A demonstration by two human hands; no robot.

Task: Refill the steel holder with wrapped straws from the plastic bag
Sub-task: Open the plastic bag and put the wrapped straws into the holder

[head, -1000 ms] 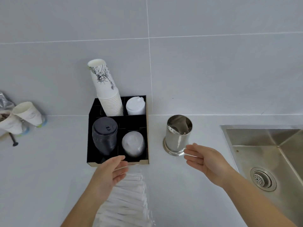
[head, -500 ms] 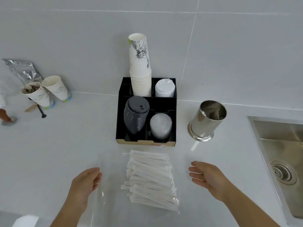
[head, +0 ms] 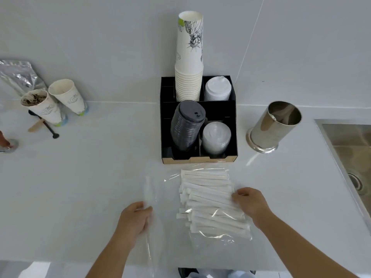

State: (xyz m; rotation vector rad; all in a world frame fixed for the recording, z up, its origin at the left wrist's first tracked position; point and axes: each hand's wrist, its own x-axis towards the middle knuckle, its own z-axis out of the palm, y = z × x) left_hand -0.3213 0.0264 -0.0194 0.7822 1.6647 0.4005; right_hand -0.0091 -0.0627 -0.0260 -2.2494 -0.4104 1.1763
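While cup print unreadable: left hand [head: 134, 219] fingers pinching plastic bag [head: 158, 197], right hand [head: 251, 205] fingers on wrapped straws [head: 208, 199].

No word, number or brand can be read with certainty anywhere in the view. The two paper cups [head: 57, 103] on the left of the counter each carry a small grey printed logo on the side, probably some letters, but it is too blurred to spell out. The top cup of the tall cup stack [head: 189, 55] in the black organizer [head: 166, 125] shows a black line drawing, something like a spiky figure, with a small green patch near the rim, and no legible text beside it. The wrapped straws [head: 208, 199] look plain white, and the steel holder [head: 273, 125] shows no marking.
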